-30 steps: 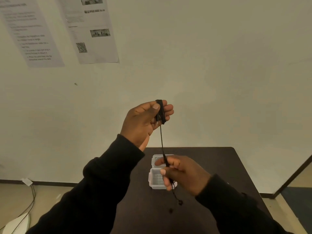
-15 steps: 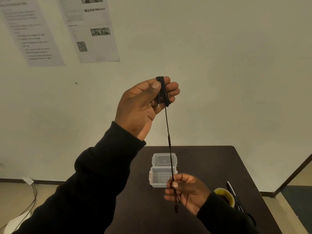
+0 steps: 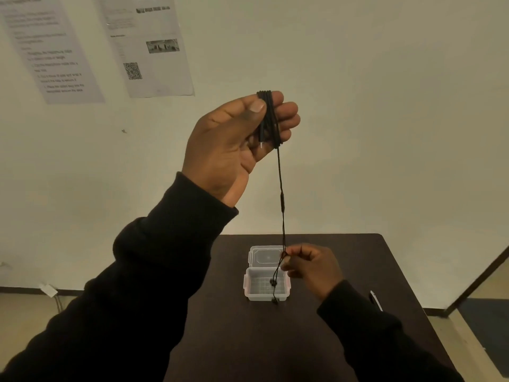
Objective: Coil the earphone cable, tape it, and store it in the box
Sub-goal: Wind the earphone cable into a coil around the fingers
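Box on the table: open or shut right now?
Open. The clear box has its lid flipped back flat on the table behind it, with the grid floor visible inside.

Left hand (image 3: 234, 139) raised high, fingers curled, thumb pressing; right hand (image 3: 311, 266) low and near, fingertips pinched; both sleeves dark.

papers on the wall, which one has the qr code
The right-hand paper, nearer the raised left hand. It shows a QR code and a photo; the left paper shows only text.
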